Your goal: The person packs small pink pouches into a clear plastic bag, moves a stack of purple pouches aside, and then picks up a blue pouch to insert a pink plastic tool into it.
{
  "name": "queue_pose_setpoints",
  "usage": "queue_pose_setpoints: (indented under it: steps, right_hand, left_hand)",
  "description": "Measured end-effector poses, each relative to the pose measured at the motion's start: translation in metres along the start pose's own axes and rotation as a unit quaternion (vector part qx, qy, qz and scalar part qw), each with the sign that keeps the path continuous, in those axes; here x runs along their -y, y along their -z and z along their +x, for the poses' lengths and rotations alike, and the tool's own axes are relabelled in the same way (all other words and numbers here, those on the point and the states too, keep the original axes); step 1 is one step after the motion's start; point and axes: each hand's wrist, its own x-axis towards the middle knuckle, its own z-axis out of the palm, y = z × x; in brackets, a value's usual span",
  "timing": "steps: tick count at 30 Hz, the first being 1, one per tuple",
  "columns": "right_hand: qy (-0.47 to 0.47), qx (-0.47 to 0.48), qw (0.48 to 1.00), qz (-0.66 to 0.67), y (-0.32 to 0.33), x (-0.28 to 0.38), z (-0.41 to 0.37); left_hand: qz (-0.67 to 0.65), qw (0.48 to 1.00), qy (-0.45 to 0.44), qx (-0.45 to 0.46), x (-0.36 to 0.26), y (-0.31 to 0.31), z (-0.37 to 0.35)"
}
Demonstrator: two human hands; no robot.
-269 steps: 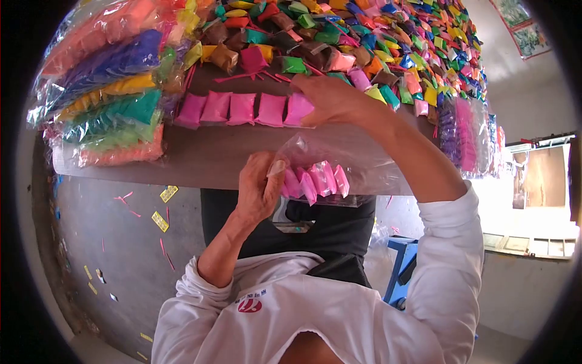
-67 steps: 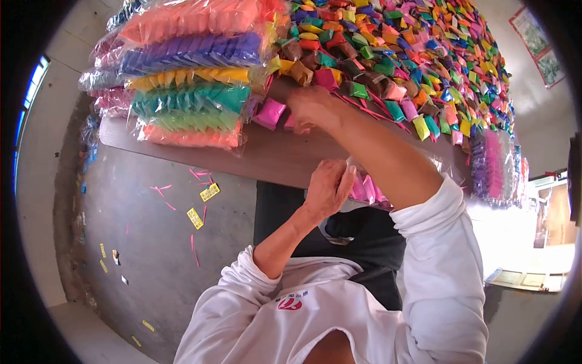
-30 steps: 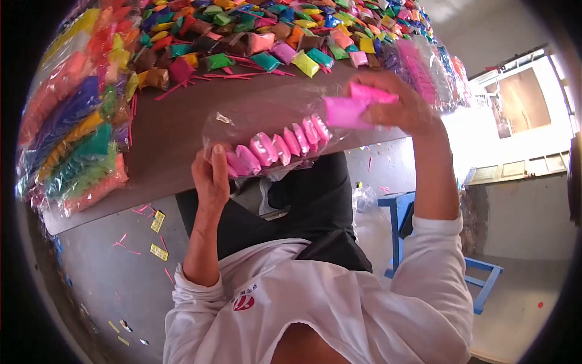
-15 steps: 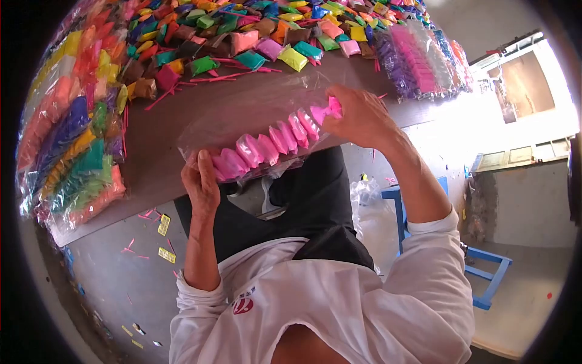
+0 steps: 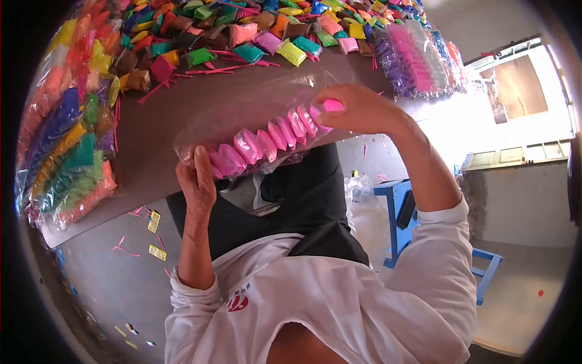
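A clear plastic bag point(image 5: 212, 130) stretches between my hands at the table's near edge. Inside it runs a slanting row of several small pink packets point(image 5: 267, 144). My left hand point(image 5: 197, 181) grips the bag's lower left end, thumb on top. At the right end, my right hand point(image 5: 357, 110) has its fingers closed around the last pink packet point(image 5: 332, 107) at the end of the row. The fingertips of that hand are partly hidden by the packet and the film.
Loose coloured packets point(image 5: 291, 53) with pink strips cover the back of the brown table point(image 5: 151, 142). Filled bags point(image 5: 79, 155) are stacked at the left, more bags point(image 5: 415, 60) at the right. A blue stool point(image 5: 397, 209) bearing a dark flat object stands to my right.
My right hand has shifted slightly left, bringing the end packet closer against the row. My left hand still holds the bag's end. The whole view has shifted a little.
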Motion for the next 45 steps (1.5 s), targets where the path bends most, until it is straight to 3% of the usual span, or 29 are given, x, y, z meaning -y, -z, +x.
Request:
queue_pose_setpoints:
  steps: [2,5,11,17,20,26,32,38,45]
  right_hand:
    - [0.047,-0.005,0.999,-0.025,-0.001,-0.008,0.0]
    - [0.043,0.01,0.999,-0.025,-0.002,-0.011,0.002]
    - [-0.018,0.056,0.997,0.047,0.007,0.0,0.0]
    - [-0.038,-0.094,0.993,-0.062,-0.015,0.003,-0.011]
    - [0.063,-0.237,0.967,-0.066,-0.035,-0.007,-0.015]
    - [-0.009,-0.189,0.981,0.034,-0.024,0.004,-0.02]
    - [-0.008,-0.307,0.946,0.105,-0.035,0.006,-0.017]
    - [-0.037,-0.295,0.951,-0.08,-0.047,0.001,-0.016]
    - [-0.044,-0.263,0.953,-0.144,-0.047,-0.007,-0.02]
  left_hand:
    - [0.003,1.0,0.001,-0.002,0.003,0.0,0.0]
    - [0.023,1.0,-0.01,-0.001,0.009,0.002,-0.001]
    - [0.027,1.0,-0.008,-0.006,0.003,0.0,0.0]
    - [0.033,0.999,-0.003,0.01,0.012,0.005,-0.001]
    - [0.037,0.999,-0.004,0.009,0.008,0.003,-0.001]
    - [0.049,0.999,0.006,0.019,0.007,0.004,0.0]
    - [0.055,0.998,-0.016,0.007,0.003,0.002,0.001]
    - [0.055,0.998,-0.038,-0.007,0.0,-0.001,0.002]
    - [0.048,0.998,-0.03,-0.003,-0.003,-0.001,0.002]
